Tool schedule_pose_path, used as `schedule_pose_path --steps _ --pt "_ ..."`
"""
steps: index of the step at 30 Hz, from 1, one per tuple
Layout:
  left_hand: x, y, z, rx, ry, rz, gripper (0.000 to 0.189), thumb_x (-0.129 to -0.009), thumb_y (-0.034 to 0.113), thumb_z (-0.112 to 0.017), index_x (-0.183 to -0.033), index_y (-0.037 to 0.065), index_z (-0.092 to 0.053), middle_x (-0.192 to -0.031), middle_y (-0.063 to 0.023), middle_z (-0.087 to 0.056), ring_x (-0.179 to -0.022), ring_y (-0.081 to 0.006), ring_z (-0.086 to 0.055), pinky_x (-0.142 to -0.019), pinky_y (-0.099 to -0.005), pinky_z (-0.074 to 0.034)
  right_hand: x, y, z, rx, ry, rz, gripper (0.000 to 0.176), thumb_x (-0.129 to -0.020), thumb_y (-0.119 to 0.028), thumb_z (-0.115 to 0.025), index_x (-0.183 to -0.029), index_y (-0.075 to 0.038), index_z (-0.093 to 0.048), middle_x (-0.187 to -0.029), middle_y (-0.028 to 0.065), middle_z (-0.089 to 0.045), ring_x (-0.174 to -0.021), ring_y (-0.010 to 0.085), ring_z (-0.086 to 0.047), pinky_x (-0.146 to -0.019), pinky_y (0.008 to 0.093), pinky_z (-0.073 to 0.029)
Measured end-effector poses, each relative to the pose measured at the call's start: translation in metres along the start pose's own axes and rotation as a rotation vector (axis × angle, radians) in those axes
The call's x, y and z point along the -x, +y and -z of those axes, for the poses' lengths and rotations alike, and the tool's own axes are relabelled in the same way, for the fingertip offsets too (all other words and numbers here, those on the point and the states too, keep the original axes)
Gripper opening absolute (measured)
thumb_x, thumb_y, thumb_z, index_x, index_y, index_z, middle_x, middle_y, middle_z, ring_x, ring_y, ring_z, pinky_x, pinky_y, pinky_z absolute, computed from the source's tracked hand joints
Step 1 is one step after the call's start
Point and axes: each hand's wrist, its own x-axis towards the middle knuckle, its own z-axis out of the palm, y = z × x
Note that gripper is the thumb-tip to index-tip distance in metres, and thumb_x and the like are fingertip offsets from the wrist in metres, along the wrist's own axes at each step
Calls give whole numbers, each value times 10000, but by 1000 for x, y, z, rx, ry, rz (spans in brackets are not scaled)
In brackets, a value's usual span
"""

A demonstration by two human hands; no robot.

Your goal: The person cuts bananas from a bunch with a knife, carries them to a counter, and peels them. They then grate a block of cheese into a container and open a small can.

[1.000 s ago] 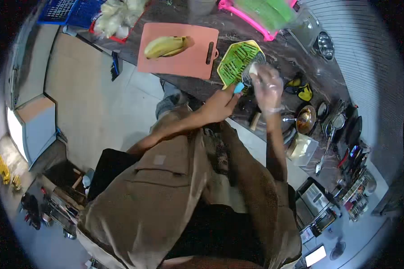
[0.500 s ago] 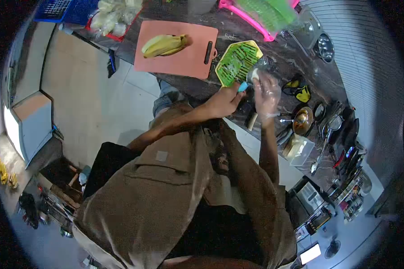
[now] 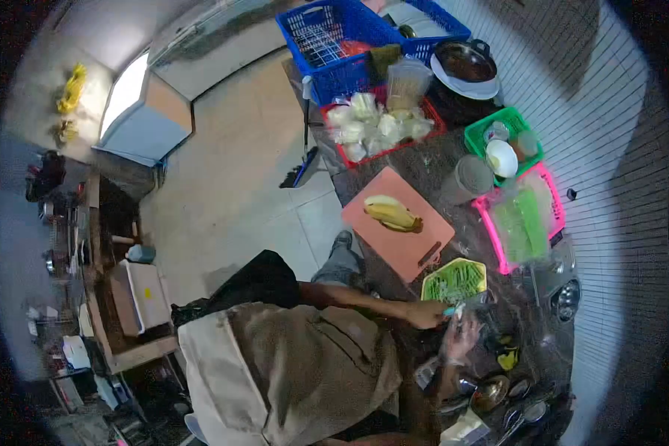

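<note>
My left hand (image 3: 427,314), bare, is closed around a small turquoise-handled tool (image 3: 449,311) whose working end I cannot make out. Close beside it, my right hand (image 3: 462,340) wears a clear plastic glove and pinches a small white piece (image 3: 460,306) at the tool's tip. Just beyond the hands is a yellow-rimmed hexagonal tray (image 3: 485,281) holding green strips (image 3: 453,282) with pale shreds on top. A pink cutting board (image 3: 375,232) lies farther off, bearing a yellow bunch that looks like bananas (image 3: 392,214).
A red basket of bagged pale items (image 3: 379,125) and blue crates (image 3: 334,74) stand at the back. Green (image 3: 490,123) and pink (image 3: 561,204) baskets line the wall side. Pans and a ladle (image 3: 490,392) sit by my right arm. A broom (image 3: 302,171) stands left of the counter.
My view has swung left, bringing the back crates and baskets into sight. Both hands stay together beside the hexagonal tray, the tool still in my left hand.
</note>
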Motion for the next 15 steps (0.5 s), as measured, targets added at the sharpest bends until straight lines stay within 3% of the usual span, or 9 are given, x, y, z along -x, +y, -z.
schedule_pose_path --steps 5,6,7,8,9,11,12,13,15 --pt "-12 -13 -10 -38 84 -123 257 -924 149 -438 -1156 52 -489 -909 -229 -596 -879 -378 -613 -759 -486 -474 -22 4 4 -43 37 -184 253 -860 -60 -643 -1104 3 -663 -1102 187 -627 -978 353 -603 -824 448 -494" --pt "-40 -56 -37 211 268 -586 266 -908 113 -445 -1164 59 -492 -902 -228 -595 -876 -357 -616 -755 -470 -477 -20 8 0 -42 39 -241 238 -869 -58 -631 -1095 7 -665 -1111 187 -628 -972 355 -608 -824 448 -493" --pt "-6 -10 -12 247 166 -358 195 -911 183 -528 -929 -7 -567 -841 -167 -629 -777 -290 -615 -693 -435 -476 -30 10 -6 -125 126 -156 219 -875 -58 -627 -1079 9 -672 -1083 186 -644 -944 338 -629 -812 422 -507" --pt "7 18 12 -302 -151 66 239 -914 203 -512 -984 -11 -592 -958 -206 -629 -865 -304 -624 -714 -437 -481 -50 -18 10 -222 93 -336 203 -856 -43 -649 -1050 10 -680 -1041 194 -660 -918 300 -647 -780 375 -522" --pt "-12 -33 -15 12 240 -200 239 -876 184 -518 -1009 11 -617 -978 -220 -624 -879 -318 -624 -725 -444 -484 -48 -5 -1 -225 139 -317 211 -833 -26 -668 -1042 -4 -685 -1004 194 -667 -914 263 -651 -741 335 -526" --pt "-20 -61 -7 -524 -107 -244 285 -949 205 -450 -1093 -4 -580 -929 -240 -619 -863 -361 -622 -764 -434 -487 -22 25 -29 -211 242 -311 206 -829 -2 -660 -1028 -42 -691 -1004 150 -659 -895 245 -642 -740 310 -515" --pt "-2 -23 -1 10 138 -244 267 -968 193 -443 -1097 -2 -573 -906 -218 -618 -834 -340 -616 -749 -405 -478 -37 0 -7 -84 198 -374 179 -849 -24 -642 -1023 -44 -680 -1009 141 -657 -890 251 -631 -752 323 -508" --pt "-3 -32 -8 27 167 -303 243 -962 177 -466 -1087 -2 -574 -901 -213 -619 -813 -334 -608 -739 -398 -473 -32 -4 -9 -524 246 -591 175 -853 -61 -643 -1024 -46 -672 -1028 145 -658 -896 276 -628 -776 352 -509" --pt "-2 -41 -11 93 136 -234 216 -955 153 -500 -1092 2 -570 -893 -194 -623 -776 -298 -589 -727 -379 -464 -12 -6 -14 -134 285 -361 182 -834 -68 -667 -1015 -46 -667 -901 125 -636 -843 282 -614 -792 348 -517"
